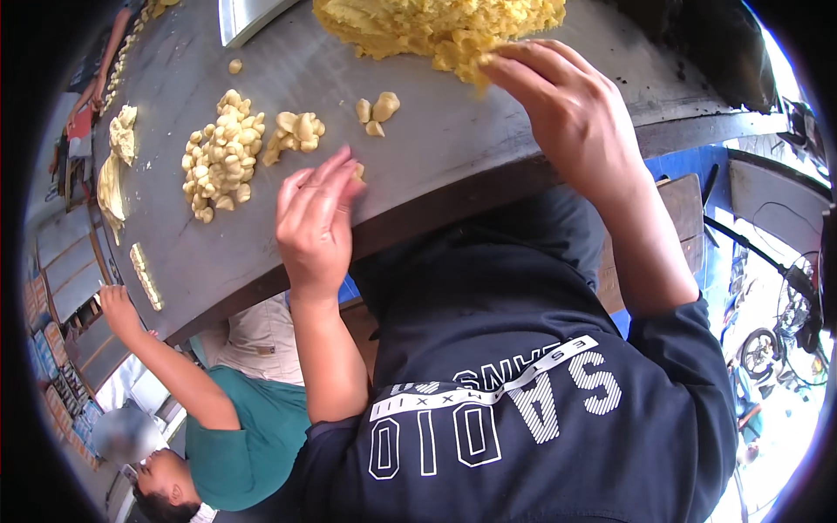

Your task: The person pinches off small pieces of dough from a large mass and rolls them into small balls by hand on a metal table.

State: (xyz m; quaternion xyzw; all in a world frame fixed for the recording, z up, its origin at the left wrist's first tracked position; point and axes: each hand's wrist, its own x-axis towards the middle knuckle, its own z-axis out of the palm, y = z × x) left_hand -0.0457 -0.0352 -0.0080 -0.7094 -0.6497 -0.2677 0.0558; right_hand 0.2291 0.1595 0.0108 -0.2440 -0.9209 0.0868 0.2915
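1. The grey metal table [418,148] curves across the view in front of you.
2. A big mound of yellow dough [436,26] sits at its far edge.
3. Your right hand [567,113] rests on that mound, fingertips pressed together pinching its near edge.
4. Your left hand [316,222] lies at the table's near edge, fingers curled close around a small dough piece [358,171].
5. A heap of dough lumps [220,157] lies left of it.
6. Three loose lumps [377,112] sit between your hands.
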